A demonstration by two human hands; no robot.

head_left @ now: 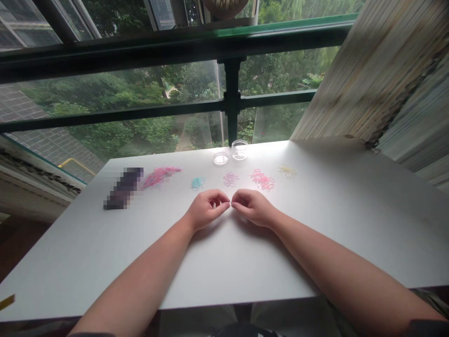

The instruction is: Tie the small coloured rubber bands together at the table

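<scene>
Near left edge: a yellow strip (7,302) juts into view; any marking on it is too small to read.
Left hand: fingers curled in a narrow pinch, fingertips just above the counter (196,281), turned inward; the left hand (207,208) almost meets the other.
Right hand: the right hand (255,207) mirrors it, thumb and fingers drawn narrow; whether a tiny loop sits between the tips of either cannot be told. Meeting so closely suits working on something very small, held midway before the body.
Row of loops: just beyond the hands lie a blue pile (198,182), a lilac pile (231,179) and a pink pile (263,179), with a pale yellow pile (287,172) to the right. The gaps seem meant to keep colours apart and within reach.
Mixed pile: the larger pink-and-mixed pile (161,176) spreads at the left, beside a pixelated dark object (124,187) whose surface cannot be read.
Clear ware: a shallow clear dish (220,159) beside a clear round container (240,152), probably set back to free the working space.
Writing: letters on a round object (225,5) beyond the window, cut off and unreadable; no brand legible.
</scene>
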